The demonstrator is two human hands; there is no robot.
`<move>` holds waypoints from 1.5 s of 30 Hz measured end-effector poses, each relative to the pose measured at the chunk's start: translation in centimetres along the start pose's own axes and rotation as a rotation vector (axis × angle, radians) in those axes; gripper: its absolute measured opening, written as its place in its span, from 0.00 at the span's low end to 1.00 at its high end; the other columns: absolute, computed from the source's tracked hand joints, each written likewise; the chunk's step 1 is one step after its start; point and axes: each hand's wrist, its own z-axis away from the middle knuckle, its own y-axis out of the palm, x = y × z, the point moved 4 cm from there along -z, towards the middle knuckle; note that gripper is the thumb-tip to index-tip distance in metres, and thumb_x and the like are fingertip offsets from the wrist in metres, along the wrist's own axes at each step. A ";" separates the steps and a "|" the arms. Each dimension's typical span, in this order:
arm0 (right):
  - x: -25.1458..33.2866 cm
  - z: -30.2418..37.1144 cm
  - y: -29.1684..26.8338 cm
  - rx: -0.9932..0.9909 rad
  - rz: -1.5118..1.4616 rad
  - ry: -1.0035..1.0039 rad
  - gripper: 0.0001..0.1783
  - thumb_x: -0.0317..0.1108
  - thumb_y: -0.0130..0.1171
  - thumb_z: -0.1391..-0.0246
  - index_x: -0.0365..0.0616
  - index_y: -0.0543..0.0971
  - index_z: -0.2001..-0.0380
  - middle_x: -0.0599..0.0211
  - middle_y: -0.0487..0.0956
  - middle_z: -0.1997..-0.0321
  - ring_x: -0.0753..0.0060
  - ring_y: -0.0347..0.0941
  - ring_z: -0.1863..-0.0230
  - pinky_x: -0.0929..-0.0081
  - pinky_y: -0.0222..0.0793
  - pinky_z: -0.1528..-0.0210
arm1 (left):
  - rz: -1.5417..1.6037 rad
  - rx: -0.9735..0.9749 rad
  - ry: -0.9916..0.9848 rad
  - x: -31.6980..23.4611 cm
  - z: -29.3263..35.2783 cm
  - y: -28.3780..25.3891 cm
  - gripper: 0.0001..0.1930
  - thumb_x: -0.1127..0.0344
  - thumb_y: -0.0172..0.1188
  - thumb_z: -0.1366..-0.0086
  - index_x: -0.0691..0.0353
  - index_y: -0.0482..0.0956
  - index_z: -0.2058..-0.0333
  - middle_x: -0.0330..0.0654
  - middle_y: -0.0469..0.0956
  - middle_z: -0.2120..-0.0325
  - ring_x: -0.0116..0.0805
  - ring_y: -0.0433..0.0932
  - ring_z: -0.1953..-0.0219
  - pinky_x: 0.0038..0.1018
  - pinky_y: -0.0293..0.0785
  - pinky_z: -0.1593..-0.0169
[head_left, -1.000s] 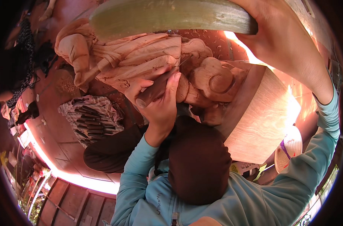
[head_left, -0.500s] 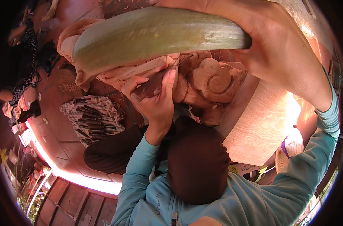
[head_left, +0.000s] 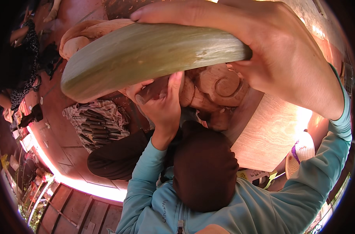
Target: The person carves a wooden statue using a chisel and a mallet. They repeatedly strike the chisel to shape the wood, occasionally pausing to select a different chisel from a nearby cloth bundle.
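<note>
Lying over sunlit tiles (head_left: 54, 136), wooden carving (head_left: 221, 84)

Dark lettering (head_left: 164, 210) is borne by the teal jacket (head_left: 255, 206) below the left hand (head_left: 164, 107); marks (head_left: 258, 172) on a pale item (head_left: 248, 172) below the right hand (head_left: 284, 52) cannot be read.

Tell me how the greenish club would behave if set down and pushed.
The greenish club is probably stiff, jutting unfolded beyond the right hand. Its smooth, glossy surface may be slippery, and its curved outline could make it rock.
</note>
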 end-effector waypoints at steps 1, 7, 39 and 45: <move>0.0 0.1 0.0 -0.004 0.006 0.009 0.48 0.18 0.57 0.60 0.62 0.57 0.33 0.59 0.81 0.68 0.70 0.75 0.80 0.75 0.74 0.77 | 0.034 0.004 -0.021 0.0 -0.1 0.2 0.25 0.84 0.62 0.43 0.60 0.55 0.56 0.53 0.74 0.59 0.39 0.80 0.57 0.29 0.81 0.53; 0.2 0.7 -0.4 -0.021 0.036 0.021 0.47 0.18 0.57 0.59 0.62 0.59 0.34 0.59 0.81 0.68 0.69 0.75 0.79 0.74 0.74 0.75 | 0.240 -0.006 -0.143 0.1 -0.5 0.7 0.16 0.81 0.62 0.42 0.71 0.68 0.56 0.47 0.78 0.62 0.29 0.79 0.64 0.19 0.76 0.63; 0.1 0.0 -0.9 -0.116 0.170 0.036 0.40 0.20 0.54 0.56 0.62 0.66 0.38 0.60 0.81 0.69 0.65 0.77 0.73 0.70 0.74 0.67 | 0.221 0.310 -0.155 1.7 -7.1 0.8 0.17 0.77 0.62 0.39 0.64 0.59 0.61 0.51 0.80 0.64 0.33 0.81 0.59 0.25 0.79 0.57; 0.0 -0.4 -1.1 -0.140 0.212 0.037 0.38 0.20 0.53 0.56 0.62 0.67 0.39 0.61 0.81 0.69 0.64 0.77 0.72 0.70 0.74 0.65 | 0.411 0.363 -0.264 1.3 -8.0 1.6 0.12 0.78 0.64 0.41 0.66 0.66 0.70 0.39 0.76 0.73 0.21 0.76 0.68 0.18 0.73 0.63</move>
